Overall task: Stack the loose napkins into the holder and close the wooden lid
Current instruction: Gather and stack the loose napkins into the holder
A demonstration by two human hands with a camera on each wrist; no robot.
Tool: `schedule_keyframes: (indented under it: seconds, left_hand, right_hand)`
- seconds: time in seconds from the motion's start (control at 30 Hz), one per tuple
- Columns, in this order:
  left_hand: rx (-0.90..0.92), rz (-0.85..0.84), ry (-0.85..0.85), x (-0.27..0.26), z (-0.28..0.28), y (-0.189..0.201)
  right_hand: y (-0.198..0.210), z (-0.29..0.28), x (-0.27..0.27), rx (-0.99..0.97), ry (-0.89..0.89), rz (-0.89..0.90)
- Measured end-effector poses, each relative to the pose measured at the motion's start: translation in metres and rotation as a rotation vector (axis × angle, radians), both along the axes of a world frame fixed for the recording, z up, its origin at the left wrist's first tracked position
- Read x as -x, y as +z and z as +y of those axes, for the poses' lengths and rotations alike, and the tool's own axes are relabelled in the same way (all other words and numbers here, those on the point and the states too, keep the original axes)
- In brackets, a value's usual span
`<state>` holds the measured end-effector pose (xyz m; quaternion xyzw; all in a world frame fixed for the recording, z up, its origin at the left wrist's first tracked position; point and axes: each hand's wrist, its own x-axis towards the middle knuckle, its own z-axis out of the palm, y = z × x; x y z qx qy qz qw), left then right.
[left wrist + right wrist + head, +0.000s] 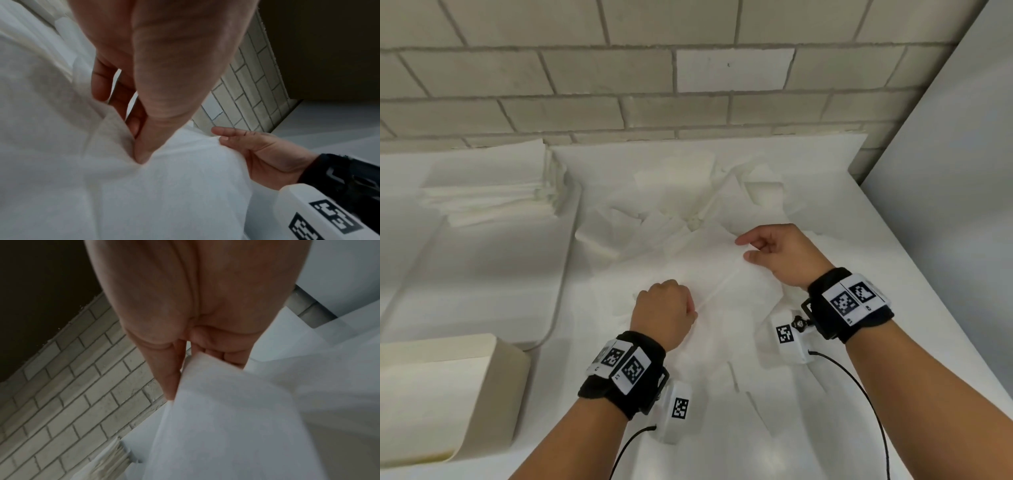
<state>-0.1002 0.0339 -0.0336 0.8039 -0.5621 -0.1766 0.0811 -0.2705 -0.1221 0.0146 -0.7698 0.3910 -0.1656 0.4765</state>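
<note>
Between my hands a white napkin [722, 274] is stretched along a folded edge, above a heap of loose napkins [688, 198] on the white counter. My left hand [693, 310] is curled and pinches the near end of that edge; thumb and fingers [141, 155] close on the paper [185, 186]. My right hand [744, 248] pinches the far corner between thumb and forefinger [174, 382], the sheet [236, 426] hanging below. To the left a neat napkin stack [493, 195] lies in a white holder with a rounded rim [558, 291]. A pale cream lid [448, 394] sits near left.
A tiled brick wall [688, 85] runs behind the counter. A plain white panel [945, 171] closes off the right side. More loose napkins [756, 394] lie under my forearms. Cables hang from both wrist cameras.
</note>
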Motion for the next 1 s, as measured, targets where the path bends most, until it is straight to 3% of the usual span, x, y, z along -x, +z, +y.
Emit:
schedule_keyframes:
  seconds: [0.13,0.37,0.47,0.57,0.8,0.9,1.0]
  left_hand:
    - [0.015,0.019,-0.025,-0.004,0.006,0.003]
    - [0.355,0.504,0.023,-0.003,0.021,0.037]
    - [0.515,0.51,0.003,0.006,0.016,0.046]
    - [0.613,0.505,-0.026,0.004,0.014,0.054]
    - [0.358,0.559,-0.163,-0.02,0.039,0.081]
    - [0.203,0.766,-0.21,-0.02,0.046,0.089]
    - [0.21,0.932,-0.128,-0.011,0.038,0.082]
  right_hand:
    - [0.012,0.009,0.007,0.019,-0.044,-0.021]
    - [0.06,0.036,0.018,-0.134,0.036,-0.289]
    - [0.082,0.048,0.016,-0.153,0.082,-0.368]
    - [0.093,0.05,0.015,-0.073,0.074,-0.331]
    - [0.089,0.052,0.023,0.211,0.048,0.074]
    - [0.091,0.056,0.023,0.055,0.153,0.052]
    - [0.09,0.062,0.009,-0.058,0.291,-0.005]
